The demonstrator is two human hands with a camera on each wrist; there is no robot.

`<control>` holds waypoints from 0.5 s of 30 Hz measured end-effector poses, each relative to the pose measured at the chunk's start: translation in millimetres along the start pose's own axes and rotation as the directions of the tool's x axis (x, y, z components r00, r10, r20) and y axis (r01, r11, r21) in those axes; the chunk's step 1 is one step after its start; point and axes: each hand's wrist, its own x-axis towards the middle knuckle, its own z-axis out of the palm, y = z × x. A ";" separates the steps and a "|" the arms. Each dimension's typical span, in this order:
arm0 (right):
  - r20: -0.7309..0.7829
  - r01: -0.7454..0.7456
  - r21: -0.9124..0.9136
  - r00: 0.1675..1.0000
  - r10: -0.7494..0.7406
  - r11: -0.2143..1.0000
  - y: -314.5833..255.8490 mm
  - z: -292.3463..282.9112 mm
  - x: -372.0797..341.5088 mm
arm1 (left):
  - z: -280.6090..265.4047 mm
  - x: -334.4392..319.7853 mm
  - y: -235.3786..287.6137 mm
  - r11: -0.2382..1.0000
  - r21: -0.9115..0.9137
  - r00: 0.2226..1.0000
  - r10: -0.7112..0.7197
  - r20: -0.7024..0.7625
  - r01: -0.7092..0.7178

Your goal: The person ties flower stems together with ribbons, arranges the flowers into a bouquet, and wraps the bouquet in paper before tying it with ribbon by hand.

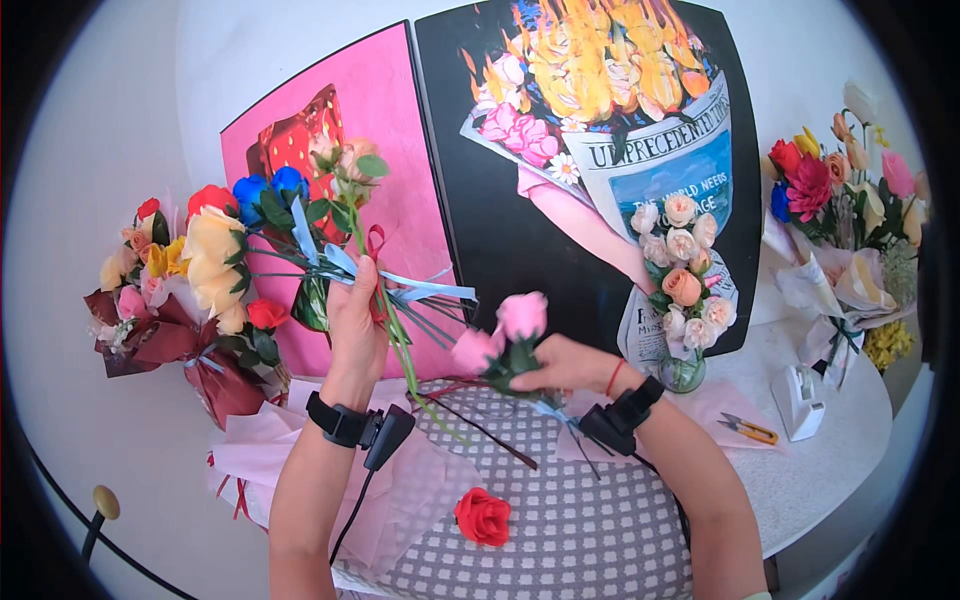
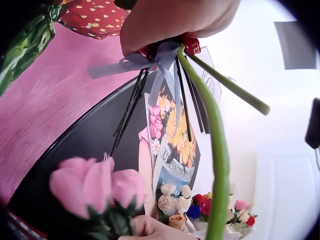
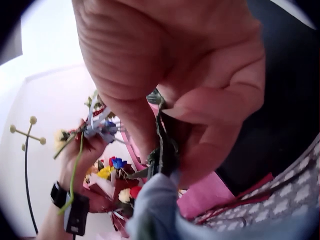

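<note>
My left hand (image 1: 357, 320) grips a bunch of artificial flowers by its stems, raised in front of the pink picture. Cream flowers (image 1: 213, 258), blue roses (image 1: 290, 182) and a red one fan out to the left. A light blue ribbon (image 2: 165, 57) is tied round the dark stems, and a long green stem (image 2: 217, 165) runs down from the same grip. Between thumb and fingers, my right hand (image 1: 575, 365) pinches pink roses (image 1: 522, 315) by their dark green leaves. Pale blue ribbon hangs below that hand. On the checked cloth lies a loose red rose (image 1: 483, 516).
Wrapped bouquets stand at the left (image 1: 150, 335) and the right (image 1: 850, 270). Right of the hands are a glass vase (image 1: 683, 375) of pale roses, orange-handled snips (image 1: 750, 430) and a white tape dispenser (image 1: 800, 400). Pink wrapping paper (image 1: 400, 510) spreads over the table's left side.
</note>
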 end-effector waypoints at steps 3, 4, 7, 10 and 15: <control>0.001 -0.107 -0.431 0.993 0.120 0.896 -10.0 10.2 -0.5 | 4.4 -7.7 1.7 0.997 0.014 0.997 -0.073 0.034 0.072; 0.002 -0.108 -0.431 0.993 0.120 0.896 -16.0 8.4 -4.8 | 4.9 -10.3 1.2 0.997 0.014 0.997 -0.074 0.033 0.073; -0.417 0.019 -0.360 0.891 -0.179 0.933 -30.3 -3.1 -8.3 | 6.9 -18.3 -4.0 0.983 0.150 0.983 -0.128 0.132 0.107; -0.506 0.308 -0.056 0.811 -0.293 0.950 -55.6 -8.2 -15.9 | 13.0 -27.4 -7.4 0.978 0.159 0.942 -0.174 0.285 0.133; -0.522 0.595 0.165 0.729 -0.442 0.787 -82.2 15.4 -21.4 | 31.5 -45.6 -10.2 0.932 0.269 0.835 -0.343 0.430 0.244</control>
